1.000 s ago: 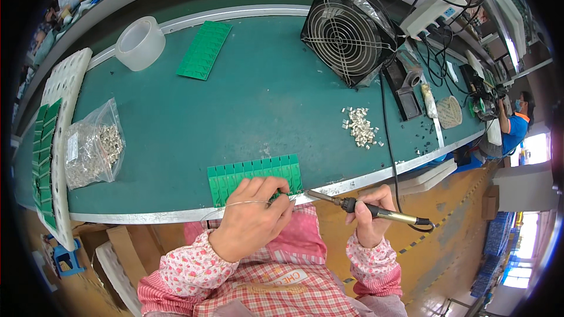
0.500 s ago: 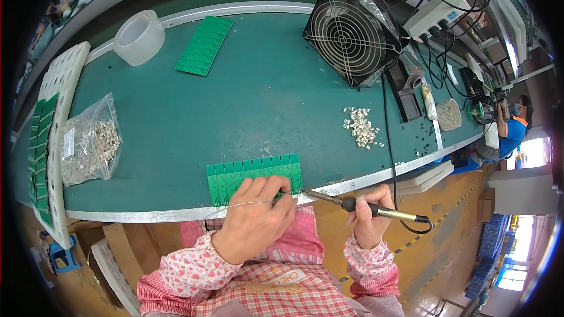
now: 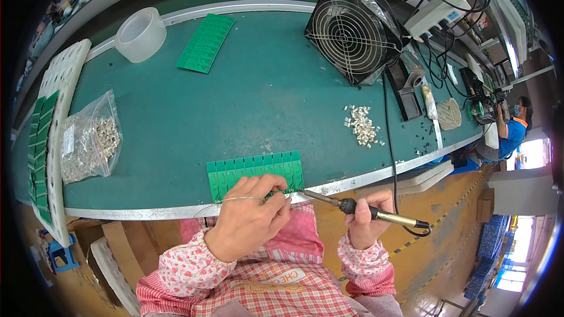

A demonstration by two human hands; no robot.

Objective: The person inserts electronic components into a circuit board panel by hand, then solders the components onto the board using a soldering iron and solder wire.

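A green circuit board panel (image 3: 247, 168) lies at the table's near edge, divided into several narrow strips. My left hand (image 3: 249, 220) is closed on a thin solder wire (image 3: 239, 198), its fingertips over the panel's lower right part. My right hand (image 3: 369, 223) grips a soldering iron (image 3: 399, 219) with a black and gold handle. The iron points left, and its tip meets the panel's lower right corner, close to my left fingertips. Whether the wire's end touches the tip cannot be made out; my fingers cover part of the panel.
Small metal parts (image 3: 362, 126) lie in a pile to the right, near the iron's cord (image 3: 389, 123). Behind them stand a black fan (image 3: 346, 38) and an iron stand (image 3: 405, 91). A bag of parts (image 3: 91, 141), a tape roll (image 3: 141, 35) and another panel (image 3: 205, 44) lie leftward.
My left hand has drawn slightly left, its fingers uncovering a little more of the panel's right end. The iron's tip stays at the panel's corner.
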